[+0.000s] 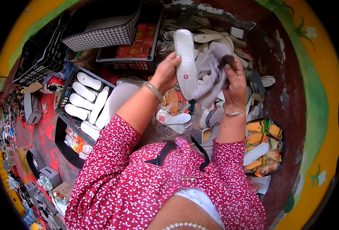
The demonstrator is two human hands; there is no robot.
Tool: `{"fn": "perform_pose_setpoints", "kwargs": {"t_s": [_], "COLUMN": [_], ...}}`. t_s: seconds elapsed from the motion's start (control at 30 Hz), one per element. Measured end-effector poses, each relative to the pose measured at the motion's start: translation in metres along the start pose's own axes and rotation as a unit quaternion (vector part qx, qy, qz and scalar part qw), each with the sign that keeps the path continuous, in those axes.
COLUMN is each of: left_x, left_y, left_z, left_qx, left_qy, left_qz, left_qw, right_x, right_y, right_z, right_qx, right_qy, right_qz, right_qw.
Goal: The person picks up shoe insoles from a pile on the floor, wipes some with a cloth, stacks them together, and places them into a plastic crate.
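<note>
My left hand [166, 73] is closed on the edge of a long white insole [185, 53] and holds it upright in front of me. The insole has a small purple round mark near its lower end. In my right hand [236, 86] is a crumpled grey cloth [212, 67], pinched between thumb and fingers. The cloth hangs against the insole's right side and lower end. Below my hands, between my knees, a loose white insole [178, 119] lies among clear plastic wrapping.
At the left a black crate [70, 123] holds several white insoles [81, 101]. Behind it stand a houndstooth basket [100, 41] and a crate of red packets [144, 34]. Insoles are heaped [211, 37] against the far wall. Packaged goods [271, 147] fill a container at my right.
</note>
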State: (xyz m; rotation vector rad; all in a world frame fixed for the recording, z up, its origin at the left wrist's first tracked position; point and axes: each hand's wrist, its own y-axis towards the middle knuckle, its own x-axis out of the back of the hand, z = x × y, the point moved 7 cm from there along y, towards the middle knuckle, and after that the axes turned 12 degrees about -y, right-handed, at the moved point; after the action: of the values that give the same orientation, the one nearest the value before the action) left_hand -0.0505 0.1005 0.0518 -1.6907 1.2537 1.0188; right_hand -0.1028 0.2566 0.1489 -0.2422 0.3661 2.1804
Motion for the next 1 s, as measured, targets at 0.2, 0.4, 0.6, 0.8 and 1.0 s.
{"fn": "perform_pose_setpoints", "kwargs": {"t_s": [0.2,0.4,0.6,0.8,1.0], "left_x": [-0.011,0.002,0.023,0.033,0.014], "left_y": [-0.009,-0.008,0.000,0.006,0.001], "left_z": [0.024,0.019,-0.004,-0.031,-0.041], "left_qx": [0.082,0.063,-0.027,-0.095,-0.099], "left_qy": [-0.008,-0.047,-0.040,-0.051,-0.056], "left_qz": [0.020,0.007,-0.070,-0.079,-0.042], "left_qw": [0.996,0.997,0.996,0.991,0.993], "right_x": [-0.018,-0.057,-0.082,-0.069,-0.007], "right_y": [0.006,-0.012,-0.029,-0.036,-0.022], "right_z": [-0.025,-0.037,-0.030,-0.043,-0.048], "right_qx": [0.109,0.218,0.224,0.108,-0.067], "right_qy": [-0.323,-0.658,-0.674,-0.624,-0.605], "right_qz": [-0.008,0.067,0.119,0.231,0.176], "right_qw": [0.940,0.717,0.694,0.739,0.773]}}
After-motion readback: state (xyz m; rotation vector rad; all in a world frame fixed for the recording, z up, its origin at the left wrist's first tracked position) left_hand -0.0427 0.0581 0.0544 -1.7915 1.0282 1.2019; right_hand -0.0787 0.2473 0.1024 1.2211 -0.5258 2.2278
